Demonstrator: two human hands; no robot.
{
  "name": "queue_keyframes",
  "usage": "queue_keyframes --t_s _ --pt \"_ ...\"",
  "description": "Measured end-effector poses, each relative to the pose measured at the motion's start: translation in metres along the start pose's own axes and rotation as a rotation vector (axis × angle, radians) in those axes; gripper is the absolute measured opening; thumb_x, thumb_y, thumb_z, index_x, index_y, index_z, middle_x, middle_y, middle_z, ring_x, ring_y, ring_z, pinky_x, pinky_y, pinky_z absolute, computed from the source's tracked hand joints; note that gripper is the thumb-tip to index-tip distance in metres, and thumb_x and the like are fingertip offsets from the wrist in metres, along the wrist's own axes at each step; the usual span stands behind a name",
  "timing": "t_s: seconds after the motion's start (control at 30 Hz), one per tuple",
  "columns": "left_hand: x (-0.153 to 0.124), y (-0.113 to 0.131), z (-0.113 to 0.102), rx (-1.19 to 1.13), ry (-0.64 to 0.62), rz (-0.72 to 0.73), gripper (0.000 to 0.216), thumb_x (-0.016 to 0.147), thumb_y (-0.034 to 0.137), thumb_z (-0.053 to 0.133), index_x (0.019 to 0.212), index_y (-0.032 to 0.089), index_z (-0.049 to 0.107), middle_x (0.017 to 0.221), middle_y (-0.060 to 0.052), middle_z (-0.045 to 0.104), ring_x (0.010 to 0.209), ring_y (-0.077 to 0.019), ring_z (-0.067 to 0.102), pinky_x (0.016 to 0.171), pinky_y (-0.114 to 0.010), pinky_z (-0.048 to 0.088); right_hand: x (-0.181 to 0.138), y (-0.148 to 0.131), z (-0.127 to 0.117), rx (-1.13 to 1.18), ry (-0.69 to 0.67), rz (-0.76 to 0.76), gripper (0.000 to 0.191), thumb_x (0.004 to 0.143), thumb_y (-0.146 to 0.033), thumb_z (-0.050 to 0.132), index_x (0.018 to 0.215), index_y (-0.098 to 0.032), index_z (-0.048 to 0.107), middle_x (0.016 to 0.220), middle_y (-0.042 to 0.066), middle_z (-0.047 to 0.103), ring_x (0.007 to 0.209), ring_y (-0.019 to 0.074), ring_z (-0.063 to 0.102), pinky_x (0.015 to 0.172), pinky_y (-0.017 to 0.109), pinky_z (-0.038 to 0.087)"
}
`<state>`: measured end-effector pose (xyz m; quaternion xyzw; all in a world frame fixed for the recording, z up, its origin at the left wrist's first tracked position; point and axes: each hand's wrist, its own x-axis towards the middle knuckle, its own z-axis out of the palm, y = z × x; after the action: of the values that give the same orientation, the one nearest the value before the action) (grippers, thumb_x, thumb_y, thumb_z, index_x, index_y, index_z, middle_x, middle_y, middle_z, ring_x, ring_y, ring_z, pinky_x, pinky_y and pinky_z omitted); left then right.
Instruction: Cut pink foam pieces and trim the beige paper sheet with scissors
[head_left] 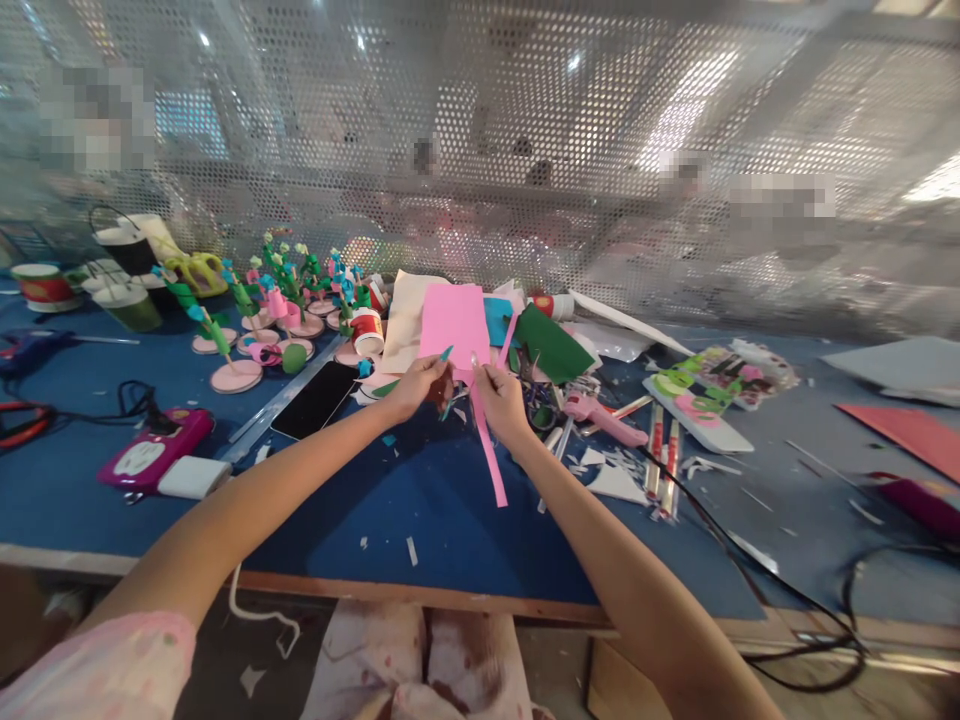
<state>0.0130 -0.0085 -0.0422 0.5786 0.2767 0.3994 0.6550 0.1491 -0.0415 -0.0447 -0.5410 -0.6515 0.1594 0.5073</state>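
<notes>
My right hand (501,400) pinches a narrow pink strip (491,460), whose lower end hangs toward me. Close beside it, my left hand (421,386) has its fingers drawn together. Small teal bits show at the left fingertips, and I cannot make out what they are or what the fingers hold. Just beyond both hands is a pink sheet (454,322) with straight edges, overlapping a cream sheet (403,320). Blue paper (497,322) and a dark green sheet (553,345) lie to its right.
Small paper flower stands (236,375) crowd the left. A black phone (315,400), magenta power socket (156,450) and white adapter (193,478) lie nearer. To the right are a pink glue gun (604,418), its black cable (697,505) and white scraps (619,483). A perforated metal screen (480,210) stands behind.
</notes>
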Motion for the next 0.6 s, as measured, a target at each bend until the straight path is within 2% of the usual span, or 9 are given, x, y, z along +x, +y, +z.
queue_keyframes --t_s 0.1,0.2,0.37,0.6 --pt "0.002 -0.005 -0.003 -0.029 -0.044 -0.008 0.038 0.067 0.05 0.058 0.073 0.016 0.045 0.046 0.007 0.045 0.037 -0.0057 0.042 0.038 -0.018 0.031 -0.001 0.0 0.001 -0.006 -0.028 -0.032 0.039 0.081 -0.044 0.034 0.051 -0.02 0.026 0.045 -0.005 0.023 0.045 0.0082 0.025 0.045 0.023 0.02" --pt "0.002 -0.01 -0.001 -0.046 -0.009 -0.008 0.034 0.065 0.045 0.061 0.074 0.015 0.048 0.049 0.007 0.041 0.04 -0.0038 0.04 0.04 -0.016 0.027 -0.004 -0.002 0.002 -0.03 -0.046 -0.061 0.037 0.081 -0.041 0.034 0.052 -0.02 0.028 0.045 -0.005 0.026 0.045 0.0083 0.026 0.045 0.023 0.019" --pt "0.001 -0.013 0.006 -0.023 0.096 -0.025 0.027 0.073 0.042 0.051 0.07 0.015 0.048 0.048 0.006 0.039 0.042 -0.0049 0.038 0.042 -0.018 0.026 -0.007 -0.009 0.002 -0.07 -0.013 -0.108 0.036 0.082 -0.037 0.034 0.051 -0.02 0.028 0.045 -0.004 0.026 0.044 0.0089 0.026 0.045 0.024 0.018" --pt "-0.003 -0.011 0.01 0.208 0.169 0.118 0.028 0.079 0.038 0.041 0.062 0.015 0.043 0.045 0.006 0.034 0.042 -0.0064 0.03 0.043 -0.021 0.024 -0.009 -0.006 0.005 -0.203 0.016 -0.192 0.033 0.083 -0.034 0.033 0.053 -0.021 0.029 0.044 -0.004 0.031 0.043 0.0095 0.031 0.046 0.025 0.021"
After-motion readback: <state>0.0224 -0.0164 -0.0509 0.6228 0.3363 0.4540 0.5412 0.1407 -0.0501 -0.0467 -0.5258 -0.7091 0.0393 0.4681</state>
